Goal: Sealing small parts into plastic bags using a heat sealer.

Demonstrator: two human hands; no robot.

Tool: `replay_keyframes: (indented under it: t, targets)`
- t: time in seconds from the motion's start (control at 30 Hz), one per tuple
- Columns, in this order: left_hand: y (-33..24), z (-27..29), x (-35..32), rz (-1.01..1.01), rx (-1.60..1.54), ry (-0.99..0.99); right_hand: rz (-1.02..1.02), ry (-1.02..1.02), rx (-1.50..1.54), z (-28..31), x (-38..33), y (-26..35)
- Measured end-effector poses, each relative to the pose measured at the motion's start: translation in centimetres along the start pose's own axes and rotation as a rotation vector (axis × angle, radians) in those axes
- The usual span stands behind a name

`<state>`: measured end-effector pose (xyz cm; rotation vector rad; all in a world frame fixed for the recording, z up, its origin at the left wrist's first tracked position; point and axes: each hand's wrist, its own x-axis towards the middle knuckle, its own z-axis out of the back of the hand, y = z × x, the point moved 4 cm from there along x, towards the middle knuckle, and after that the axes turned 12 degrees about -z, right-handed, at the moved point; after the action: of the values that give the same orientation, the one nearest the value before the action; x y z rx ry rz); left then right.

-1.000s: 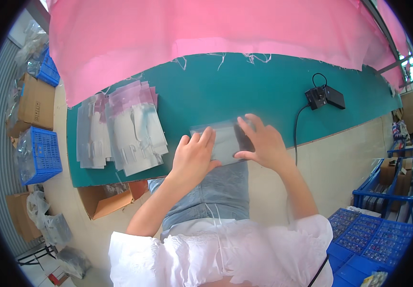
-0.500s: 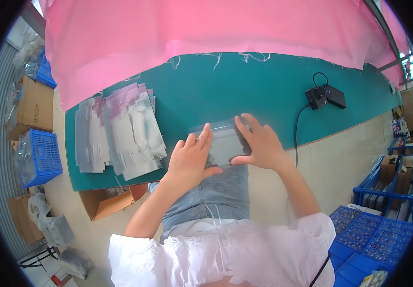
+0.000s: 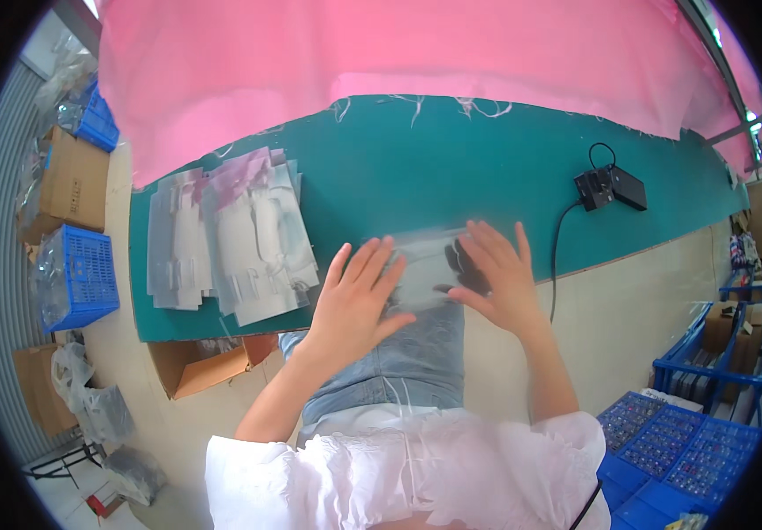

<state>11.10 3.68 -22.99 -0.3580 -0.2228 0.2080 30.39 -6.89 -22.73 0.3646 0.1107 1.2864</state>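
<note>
A clear, shiny plastic sheet or pouch (image 3: 425, 269) lies at the front edge of the green table, above my lap. My left hand (image 3: 359, 296) rests at its left side, fingers stretched out and thumb pointing right. Over its right side, my right hand (image 3: 502, 281) is open too, with its fingers spread and its thumb toward the middle. Dark patches show on the sheet beside the right fingers. Left of my hands are two overlapping stacks of flat transparent plastic pieces (image 3: 261, 247) with cut-out shapes.
A black adapter with a cable (image 3: 593, 188) sits on the green table (image 3: 416, 168) at the right. Pink cloth (image 3: 398, 53) hangs across the far side. Blue crates (image 3: 89, 276) and cartons (image 3: 76, 181) stand on the left; blue trays (image 3: 672, 442) are at the lower right.
My right hand has shifted slightly right and spread its fingers wider. The fingers of my left hand have fanned out over the sheet's left side. The view has shifted a little.
</note>
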Motion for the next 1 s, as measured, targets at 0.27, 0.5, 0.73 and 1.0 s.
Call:
replay_keyframes:
  t: [0.27,0.5,0.73,1.0]
  targets:
    - [4.1,6.9,-8.3,0.404,0.107,-0.038,-0.161,-0.347,0.286,2.9,-1.7,1.2]
    - [5.0,7.7,-10.8,0.471,-0.108,-0.165,-0.172,-0.224,0.350,2.0,-3.1,1.2]
    - [-0.2,12.5,-12.2,0.478,-0.555,-0.522,-0.143,-0.150,0.542,2.6,-3.7,4.6]
    - [-3.0,10.6,-7.2,0.300,-0.756,-0.502,0.088,0.219,1.001,3.7,-1.2,13.7]
